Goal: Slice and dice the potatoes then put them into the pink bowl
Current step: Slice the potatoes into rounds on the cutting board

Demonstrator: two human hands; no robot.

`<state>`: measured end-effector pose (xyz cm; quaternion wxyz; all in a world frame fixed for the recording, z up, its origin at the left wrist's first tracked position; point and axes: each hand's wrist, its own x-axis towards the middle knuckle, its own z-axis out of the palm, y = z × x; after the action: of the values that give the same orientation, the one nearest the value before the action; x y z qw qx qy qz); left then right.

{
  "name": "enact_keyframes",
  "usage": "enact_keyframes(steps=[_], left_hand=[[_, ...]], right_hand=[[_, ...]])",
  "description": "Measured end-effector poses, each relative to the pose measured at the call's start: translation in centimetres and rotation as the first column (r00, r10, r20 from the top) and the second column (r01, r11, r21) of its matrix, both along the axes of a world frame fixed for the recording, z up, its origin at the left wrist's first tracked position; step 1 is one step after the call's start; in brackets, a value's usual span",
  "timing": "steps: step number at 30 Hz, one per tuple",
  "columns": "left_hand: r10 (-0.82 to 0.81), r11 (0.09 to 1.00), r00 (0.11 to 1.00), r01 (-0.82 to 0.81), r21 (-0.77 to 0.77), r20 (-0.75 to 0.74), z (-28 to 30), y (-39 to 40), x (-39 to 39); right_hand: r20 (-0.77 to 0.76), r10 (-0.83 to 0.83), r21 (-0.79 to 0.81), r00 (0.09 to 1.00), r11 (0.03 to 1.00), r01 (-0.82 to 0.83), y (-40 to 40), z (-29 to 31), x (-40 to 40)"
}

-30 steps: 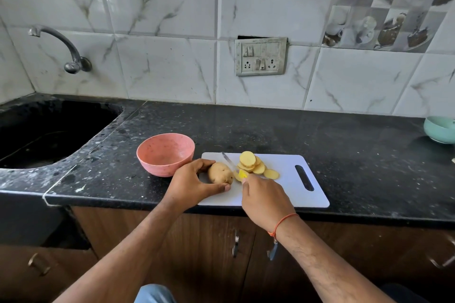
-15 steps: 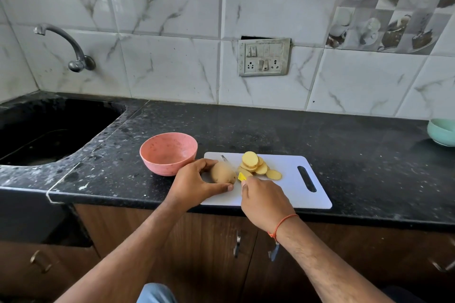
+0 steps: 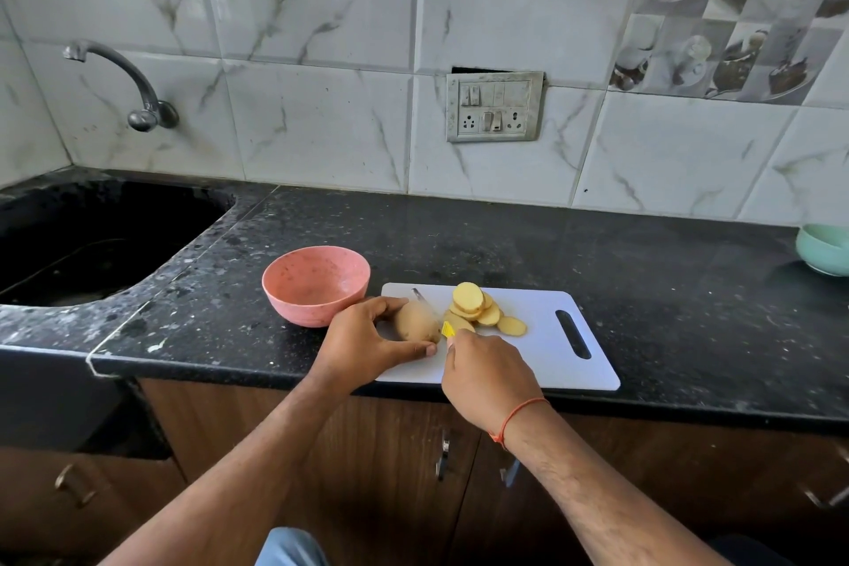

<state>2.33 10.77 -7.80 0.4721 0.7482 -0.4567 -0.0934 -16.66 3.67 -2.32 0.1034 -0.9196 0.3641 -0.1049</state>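
On the black speckled countertop [image 3: 505, 239] lies a white cutting board [image 3: 542, 349], and the left hand [image 3: 363, 345] holds the uncut part of a potato [image 3: 416, 323] on it, with the fingers curled over the far side and the thumb along the near side. The right hand [image 3: 487, 372] grips a knife with a yellow handle [image 3: 448, 329]; its blade [image 3: 425, 301] stands at the cut end of the potato, pointing away from the person. Just to the right of the blade is a small heap of round potato slices [image 3: 475, 308], some stacked on each other. The pink bowl [image 3: 316, 285] stands on the counter just beside the left edge of the board, near the left hand. A pale green bowl [image 3: 824, 248] stands far to the right, and a dark sink [image 3: 92, 239] is on the left
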Motion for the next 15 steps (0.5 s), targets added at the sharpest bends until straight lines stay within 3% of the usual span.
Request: enact_keyframes(steps=[15], left_hand=[[0.001,1.0,0.999,-0.001,0.0,0.048,0.0,0.0,-0.2]], right_hand=[[-0.199,0.063,0.087,0.978,0.995,-0.046,0.2,1.8,-0.9]])
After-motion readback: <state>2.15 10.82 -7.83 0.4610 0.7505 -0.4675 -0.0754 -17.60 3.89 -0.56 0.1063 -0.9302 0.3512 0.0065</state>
